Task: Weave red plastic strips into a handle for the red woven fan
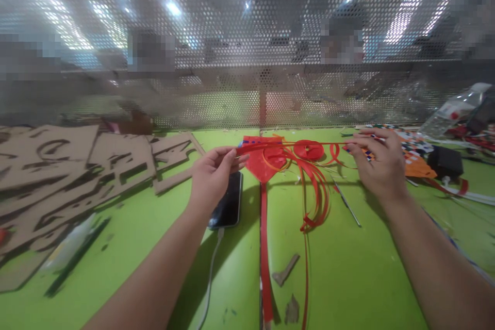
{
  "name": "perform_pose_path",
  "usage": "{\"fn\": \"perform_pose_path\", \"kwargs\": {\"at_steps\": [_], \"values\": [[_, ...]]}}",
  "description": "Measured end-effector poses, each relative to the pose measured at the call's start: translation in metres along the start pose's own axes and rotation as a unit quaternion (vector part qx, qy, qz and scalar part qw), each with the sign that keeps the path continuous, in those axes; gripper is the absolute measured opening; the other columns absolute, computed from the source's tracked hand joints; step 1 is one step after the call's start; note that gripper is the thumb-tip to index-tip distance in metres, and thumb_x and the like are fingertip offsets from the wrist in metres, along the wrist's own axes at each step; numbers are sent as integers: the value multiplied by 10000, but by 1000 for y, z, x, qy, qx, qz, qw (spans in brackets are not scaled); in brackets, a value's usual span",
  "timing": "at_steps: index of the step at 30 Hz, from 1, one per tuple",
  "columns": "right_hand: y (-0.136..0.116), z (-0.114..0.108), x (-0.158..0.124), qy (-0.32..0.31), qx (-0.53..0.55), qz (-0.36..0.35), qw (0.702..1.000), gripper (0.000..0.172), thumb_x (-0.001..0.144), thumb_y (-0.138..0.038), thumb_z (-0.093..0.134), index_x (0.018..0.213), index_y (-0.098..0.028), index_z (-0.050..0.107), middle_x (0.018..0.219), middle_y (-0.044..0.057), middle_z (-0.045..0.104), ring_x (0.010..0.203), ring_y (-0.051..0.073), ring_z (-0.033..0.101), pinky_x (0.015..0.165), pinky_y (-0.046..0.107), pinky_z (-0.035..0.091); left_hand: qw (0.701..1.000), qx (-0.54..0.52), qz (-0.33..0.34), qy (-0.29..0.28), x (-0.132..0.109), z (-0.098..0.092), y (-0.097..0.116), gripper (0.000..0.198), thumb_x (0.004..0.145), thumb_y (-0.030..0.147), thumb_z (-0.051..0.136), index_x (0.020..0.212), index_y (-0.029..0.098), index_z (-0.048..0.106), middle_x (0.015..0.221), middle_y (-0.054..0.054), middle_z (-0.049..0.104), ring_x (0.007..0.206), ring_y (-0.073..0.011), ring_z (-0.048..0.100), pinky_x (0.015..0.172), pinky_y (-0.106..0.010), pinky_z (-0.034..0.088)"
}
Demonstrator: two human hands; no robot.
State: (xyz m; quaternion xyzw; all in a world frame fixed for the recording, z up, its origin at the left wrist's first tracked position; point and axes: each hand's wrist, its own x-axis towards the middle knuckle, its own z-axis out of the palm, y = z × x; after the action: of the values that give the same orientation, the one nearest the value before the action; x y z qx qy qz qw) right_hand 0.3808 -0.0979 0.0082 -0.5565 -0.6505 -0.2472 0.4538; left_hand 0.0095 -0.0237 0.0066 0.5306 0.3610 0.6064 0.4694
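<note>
A thin red strip (286, 145) stretches nearly level between both hands above the green table. My left hand (214, 172) pinches its left end between thumb and fingers, above a phone (228, 203). On the right, my right hand (379, 162) has its fingers closed on the strip's other end. Behind and below the strip lie a red pointed piece (263, 166) with a blue-checked top edge, a flat red coil (308, 150) and a bundle of loose red strips (322, 193).
Cardboard cut-outs (127, 154) pile up at the left, near a glue tube (71, 242). A perforated screen (232, 98) stands behind. At the right are woven orange pieces (417, 165), a black box (444, 161) and a bottle (454, 113). A thin tool (348, 203) lies centre-right.
</note>
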Motion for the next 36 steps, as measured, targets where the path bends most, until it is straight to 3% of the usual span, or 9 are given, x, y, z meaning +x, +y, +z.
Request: {"fn": "perform_pose_path", "kwargs": {"at_steps": [3,8,12,19,22,31,36], "values": [[2,1,0,0,28,6,1000,128,1018,-350,685,1051,-301,798,1252,136,687,1137,333,685,1024,520,553,999,-14,-10,-41,2,-2,-2,373,898,443,837,1069,130,731,939,-91,808,1002,-291,822,974,-443,669],[11,5,-4,-17,56,11,998,128,999,-348,708,1028,-301,824,1041,79,771,1013,319,735,925,500,577,992,-55,-15,-110,8,-8,-5,320,945,401,797,1169,189,712,1038,-61,804,1088,-271,803,1054,-455,631],[16,4,-5,-23,70,37,997,114,981,-352,731,1026,-351,835,987,61,785,933,324,734,846,490,570,992,7,12,-126,9,-12,-1,261,911,366,836,1077,171,787,991,-69,815,1035,-257,811,1032,-423,646],[10,-1,-3,-39,64,46,996,129,998,-373,713,1039,-349,833,1032,75,771,956,314,713,867,499,568,979,137,93,-120,9,-18,9,163,829,333,907,893,195,847,1067,-90,827,1028,-242,786,928,-345,665],[9,-2,-3,-31,68,49,996,132,986,-384,730,1031,-326,840,1027,77,768,949,306,711,856,483,569,981,141,65,-119,11,-22,9,209,834,364,904,895,181,826,1094,-100,822,977,-226,789,891,-335,664],[15,-1,-4,-39,88,71,993,138,966,-416,745,1003,-333,849,1014,74,768,938,306,716,837,485,573,985,44,-9,-168,16,-28,3,268,904,381,847,947,162,700,962,-68,810,998,-237,814,1009,-411,655],[20,3,-6,-43,101,90,990,135,961,-445,745,987,-355,842,1013,67,772,924,306,717,759,466,572,986,25,-22,-164,16,-26,7,407,876,425,871,1172,186,726,1019,-64,832,955,-229,826,1016,-426,659]]}}
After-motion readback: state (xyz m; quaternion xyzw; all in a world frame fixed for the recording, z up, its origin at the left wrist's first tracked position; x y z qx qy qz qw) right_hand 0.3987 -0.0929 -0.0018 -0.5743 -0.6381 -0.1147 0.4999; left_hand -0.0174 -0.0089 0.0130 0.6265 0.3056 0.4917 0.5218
